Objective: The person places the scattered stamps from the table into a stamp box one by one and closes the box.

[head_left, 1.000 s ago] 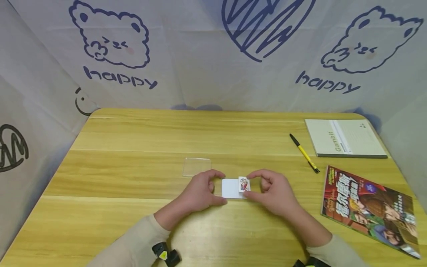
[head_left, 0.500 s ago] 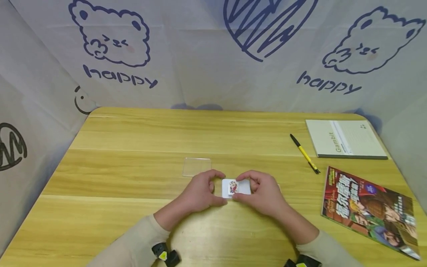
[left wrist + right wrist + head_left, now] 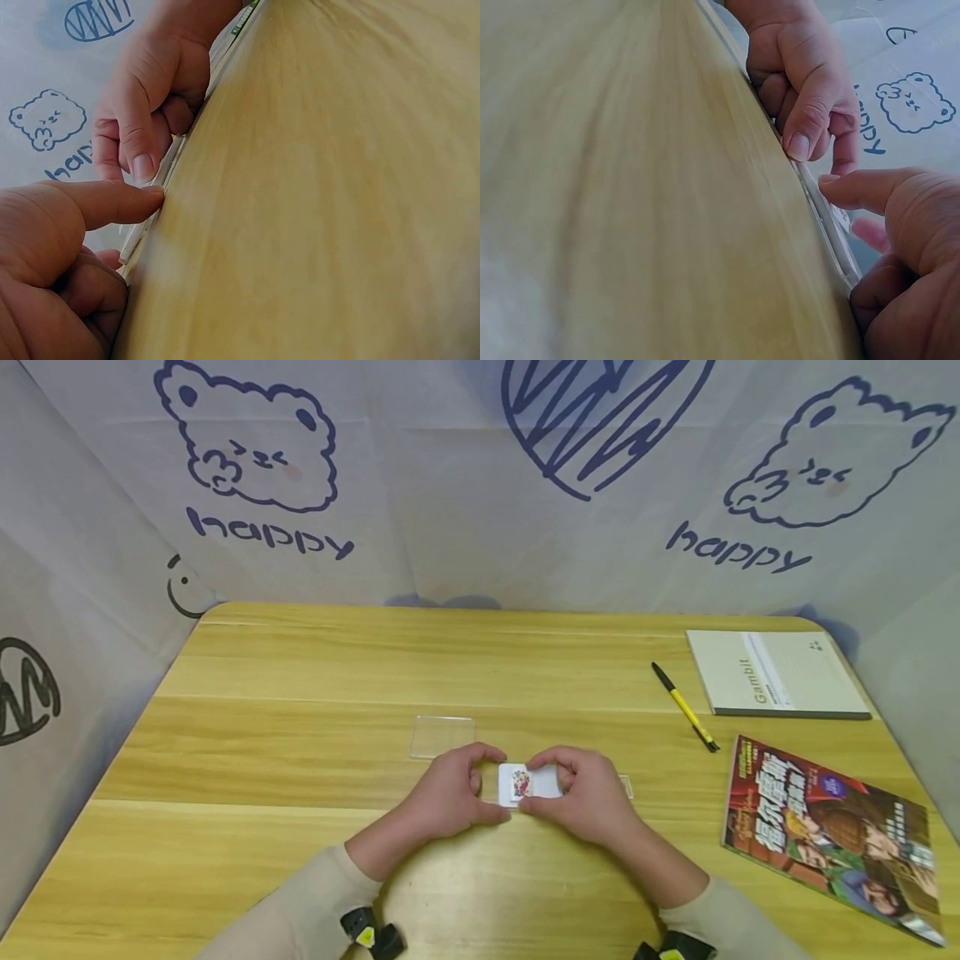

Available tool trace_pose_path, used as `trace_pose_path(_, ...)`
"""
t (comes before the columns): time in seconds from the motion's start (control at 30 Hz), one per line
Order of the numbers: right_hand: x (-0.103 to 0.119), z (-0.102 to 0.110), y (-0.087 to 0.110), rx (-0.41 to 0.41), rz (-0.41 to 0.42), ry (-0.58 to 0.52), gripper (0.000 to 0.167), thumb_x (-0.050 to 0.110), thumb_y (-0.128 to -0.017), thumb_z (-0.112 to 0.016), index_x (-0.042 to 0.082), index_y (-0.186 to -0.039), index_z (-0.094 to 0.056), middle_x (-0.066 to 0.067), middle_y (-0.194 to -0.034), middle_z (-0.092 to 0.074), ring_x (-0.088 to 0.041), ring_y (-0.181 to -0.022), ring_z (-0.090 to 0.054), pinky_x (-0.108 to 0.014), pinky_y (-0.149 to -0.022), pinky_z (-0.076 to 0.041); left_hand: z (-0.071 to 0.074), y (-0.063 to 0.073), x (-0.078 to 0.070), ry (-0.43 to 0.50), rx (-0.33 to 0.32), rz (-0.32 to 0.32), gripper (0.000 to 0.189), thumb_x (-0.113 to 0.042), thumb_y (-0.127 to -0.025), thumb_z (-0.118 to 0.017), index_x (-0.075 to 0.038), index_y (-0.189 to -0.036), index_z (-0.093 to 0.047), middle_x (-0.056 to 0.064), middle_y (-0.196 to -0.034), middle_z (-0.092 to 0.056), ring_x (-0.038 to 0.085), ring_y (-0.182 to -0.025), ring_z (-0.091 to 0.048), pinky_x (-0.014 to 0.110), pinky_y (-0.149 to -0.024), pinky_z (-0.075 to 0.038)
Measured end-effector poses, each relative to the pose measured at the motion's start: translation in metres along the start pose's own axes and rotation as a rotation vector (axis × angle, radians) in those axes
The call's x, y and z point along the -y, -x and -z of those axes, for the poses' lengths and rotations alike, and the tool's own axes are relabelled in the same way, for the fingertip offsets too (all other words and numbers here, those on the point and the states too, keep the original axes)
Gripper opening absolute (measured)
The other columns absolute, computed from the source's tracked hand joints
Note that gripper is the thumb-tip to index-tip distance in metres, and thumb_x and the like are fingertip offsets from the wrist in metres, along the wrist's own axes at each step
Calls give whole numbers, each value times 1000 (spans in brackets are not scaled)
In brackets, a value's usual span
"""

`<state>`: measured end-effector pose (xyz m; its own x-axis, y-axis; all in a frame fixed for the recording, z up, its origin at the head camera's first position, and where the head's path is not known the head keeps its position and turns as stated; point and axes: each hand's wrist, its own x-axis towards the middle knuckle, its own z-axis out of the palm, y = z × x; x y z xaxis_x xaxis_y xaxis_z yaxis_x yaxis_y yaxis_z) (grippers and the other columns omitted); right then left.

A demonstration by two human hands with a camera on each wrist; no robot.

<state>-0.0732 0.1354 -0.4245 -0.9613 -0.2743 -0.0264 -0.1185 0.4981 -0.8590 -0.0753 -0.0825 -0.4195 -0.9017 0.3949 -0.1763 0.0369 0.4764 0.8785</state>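
A white rounded card [image 3: 547, 783] lies flat on the wooden table, with a small square picture piece [image 3: 521, 783] showing a colourful printed figure over its left part. My left hand [image 3: 453, 789] holds the white card at its left end, thumb on the near edge and forefinger on the far edge. With thumb and forefinger, my right hand [image 3: 588, 797] pinches the small picture piece by its near and far edges. Part of the white card is hidden behind the right hand's fingers. In the right wrist view the card [image 3: 826, 225] shows only as a thin edge.
A clear plastic rectangle [image 3: 441, 735] lies beyond my left hand. Another clear edge [image 3: 627, 787] peeks out right of my right hand. Farther right are a yellow and black pen [image 3: 684, 706], a notebook [image 3: 776, 670] and a colourful magazine [image 3: 832, 835].
My right hand has moved left, carrying the small picture piece from the white card's right end to its left part. The left hand has stayed in place.
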Motion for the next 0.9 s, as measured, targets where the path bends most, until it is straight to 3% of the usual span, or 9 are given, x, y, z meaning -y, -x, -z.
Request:
trace_pose_path(0.17, 1, -1, 0, 0, -19, 10, 41, 20, -66, -95, 10, -100, -75, 7, -57, -31, -13, -62, -44, -24, -53, -38, 0, 0, 1, -1, -2, 1, 62, -6, -70, -90, -2, -125, -61, -4, -56, -38, 9, -46, -33, 25, -44, -29)
trace_pose_path(0.33, 1, -1, 0, 9, -19, -2, 42, 18, -66, -95, 8, -101, -74, 7, -57, -28, -11, -59, -37, -24, -51, -35, 0, 0, 1, 2, -3, -5, 63, -6, -70, -90, -2, -125, -61, -4, -56, -38, 9, -46, -33, 25, -44, -29)
trace_pose_path(0.63, 0, -1, -1, 1, -6, -7, 44, 16, -64, -96, 9, -101, -74, 6, -58, -29, -13, -61, -40, -24, -53, -37, 1, -1, 1, -7, -3, 2, 63, -7, -70, -90, -4, -126, -61, -5, -56, -38, 9, -46, -33, 25, -44, -29)
trace_pose_path(0.8, 1, 2, 1, -11, -43, -49, 44, 15, -64, -96, 11, -102, -74, 6, -69, -60, -14, -67, -55, -26, -58, -47, 1, -1, 0, -5, 1, 14, 64, -8, -70, -90, -5, -127, -61, -6, -57, -38, 9, -46, -33, 25, -45, -29)
trace_pose_path(0.9, 3, 5, 4, -24, -76, -48, 45, 15, -65, -96, 13, -104, -74, 6, -64, -57, -11, -59, -49, -24, -53, -40, 2, 0, 0, -4, 3, 18, 64, -7, -70, -90, -5, -127, -60, -6, -57, -37, 9, -47, -32, 24, -45, -29)
